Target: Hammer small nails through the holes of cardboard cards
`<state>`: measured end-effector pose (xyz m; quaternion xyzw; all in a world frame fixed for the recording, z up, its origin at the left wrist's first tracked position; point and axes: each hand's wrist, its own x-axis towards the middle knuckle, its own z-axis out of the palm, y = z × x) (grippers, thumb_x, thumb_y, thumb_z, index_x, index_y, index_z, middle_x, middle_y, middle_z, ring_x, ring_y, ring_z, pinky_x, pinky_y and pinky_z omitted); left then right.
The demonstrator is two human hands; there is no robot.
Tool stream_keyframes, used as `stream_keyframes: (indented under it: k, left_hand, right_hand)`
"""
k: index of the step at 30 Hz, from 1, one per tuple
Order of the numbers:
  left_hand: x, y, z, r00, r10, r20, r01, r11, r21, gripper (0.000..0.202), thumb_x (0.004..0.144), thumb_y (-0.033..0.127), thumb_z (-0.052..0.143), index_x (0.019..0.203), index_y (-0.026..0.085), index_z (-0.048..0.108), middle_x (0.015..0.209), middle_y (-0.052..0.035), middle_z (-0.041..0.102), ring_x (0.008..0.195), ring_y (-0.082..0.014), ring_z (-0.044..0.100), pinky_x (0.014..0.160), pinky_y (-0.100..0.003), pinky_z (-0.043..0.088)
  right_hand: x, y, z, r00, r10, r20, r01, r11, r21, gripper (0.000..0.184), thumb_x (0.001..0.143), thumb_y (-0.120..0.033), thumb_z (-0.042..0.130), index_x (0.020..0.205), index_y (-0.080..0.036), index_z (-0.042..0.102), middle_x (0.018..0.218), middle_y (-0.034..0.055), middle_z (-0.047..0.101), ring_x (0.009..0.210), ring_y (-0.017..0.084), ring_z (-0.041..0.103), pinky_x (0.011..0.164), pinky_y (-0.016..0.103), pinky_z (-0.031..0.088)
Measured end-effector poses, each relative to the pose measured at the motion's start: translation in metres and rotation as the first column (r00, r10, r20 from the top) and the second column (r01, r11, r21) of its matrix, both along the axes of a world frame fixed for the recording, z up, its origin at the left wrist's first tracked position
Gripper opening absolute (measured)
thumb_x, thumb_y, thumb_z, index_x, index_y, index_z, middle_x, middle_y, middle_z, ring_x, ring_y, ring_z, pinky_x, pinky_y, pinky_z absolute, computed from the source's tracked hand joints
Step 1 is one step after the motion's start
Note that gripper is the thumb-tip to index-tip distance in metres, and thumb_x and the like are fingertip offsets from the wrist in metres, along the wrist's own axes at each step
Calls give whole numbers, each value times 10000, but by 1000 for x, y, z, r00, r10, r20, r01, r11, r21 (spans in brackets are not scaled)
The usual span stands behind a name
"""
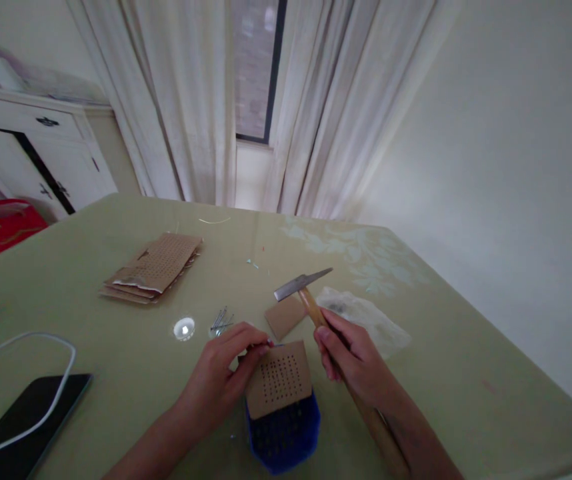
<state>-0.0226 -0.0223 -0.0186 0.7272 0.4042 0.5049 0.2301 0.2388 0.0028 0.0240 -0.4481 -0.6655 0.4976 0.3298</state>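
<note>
A piece of brown cardboard with rows of small punched holes lies over the far part of a blue plastic container. At the cardboard's far left edge, my left hand is closed in a pinch on what looks like a thin nail, mostly hidden by the fingertips. My right hand is wrapped round the wooden handle of a hammer, its metal head raised beyond the cardboard and apart from it. Several loose nails lie just past my left hand.
A stack of perforated cardboard lies at the back left. Past the container are a small plain cardboard piece and a clear plastic bag. A round shiny disc, a black tablet-like device and a white cable lie left.
</note>
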Motion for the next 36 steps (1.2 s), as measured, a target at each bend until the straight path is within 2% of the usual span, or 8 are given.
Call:
stream_keyframes:
  k: [5, 9, 12, 15, 22, 28, 33, 36]
  left_hand:
    - [0, 0, -2, 1000, -17, -13, 16, 999, -31, 147, 1060, 164, 624, 1019, 253, 733, 940, 3, 793, 856, -147, 751, 782, -221, 556]
    - [0, 0, -3, 1000, -26, -13, 26, 999, -47, 160, 1065, 168, 613, 1036, 256, 744, 954, 4, 787, 862, -146, 750, 774, -223, 553]
    - [0, 0, -2, 1000, -24, -7, 24, 999, -46, 171, 1054, 164, 611, 1010, 248, 754, 930, -2, 780, 838, -154, 742, 761, -235, 554]
    - [1, 0, -1, 1000, -22, -9, 21, 998, -64, 188, 1046, 170, 604, 979, 242, 765, 884, -5, 761, 796, -162, 724, 730, -246, 546]
    - [0, -1, 3, 999, -38, -5, 38, 995, -93, 174, 1061, 225, 600, 986, 236, 756, 921, -23, 782, 842, -178, 749, 768, -266, 551]
    - [0, 0, 6, 999, -40, -13, 39, 994, -105, 181, 1045, 222, 610, 951, 234, 764, 899, -23, 777, 829, -179, 743, 760, -267, 546]
    - [0, 1, 6, 999, -46, -14, 45, 994, -95, 185, 1019, 193, 618, 948, 236, 784, 924, -32, 783, 835, -184, 745, 765, -274, 558]
    - [-1, 0, 7, 999, -41, -2, 41, 995, -92, 189, 1026, 200, 619, 959, 239, 792, 952, -38, 787, 861, -188, 751, 780, -276, 564]
  right_hand:
    - [9, -36, 60, 919, 168, 355, -185, 983, 14, 319, 1173, -464, 460, 1016, -223, 598, 603, -63, 586, 457, 105, 495, 487, 211, 417]
    - [6, -54, 83, 865, 76, 496, -190, 964, 183, 289, 1176, -401, 437, 1187, -204, 648, 606, -48, 608, 464, 134, 546, 531, 243, 473]
    - [-1, -60, 87, 830, 25, 557, -226, 928, 295, 278, 1161, -327, 460, 1301, -201, 665, 859, 59, 780, 712, 199, 727, 691, 283, 566]
    - [-5, -62, 87, 826, 35, 563, -282, 890, 359, 271, 1140, -282, 502, 1327, -242, 694, 1172, 114, 815, 1026, 261, 775, 894, 345, 595]
    - [-7, -63, 84, 859, -46, 510, -184, 902, 392, 204, 1131, -334, 534, 1157, -257, 722, 932, 86, 809, 851, 268, 760, 766, 354, 573]
    - [-6, -64, 78, 861, -58, 506, -158, 914, 374, 218, 1134, -344, 533, 1186, -253, 724, 817, 60, 757, 867, 281, 747, 786, 363, 562]
    - [-9, -66, 74, 855, -26, 518, -200, 905, 375, 215, 1130, -331, 535, 1197, -255, 725, 1019, 101, 808, 894, 275, 758, 803, 365, 559]
    - [-11, -67, 74, 855, -29, 518, -191, 911, 367, 208, 1134, -333, 534, 1198, -260, 718, 1051, 101, 817, 930, 278, 766, 816, 362, 558]
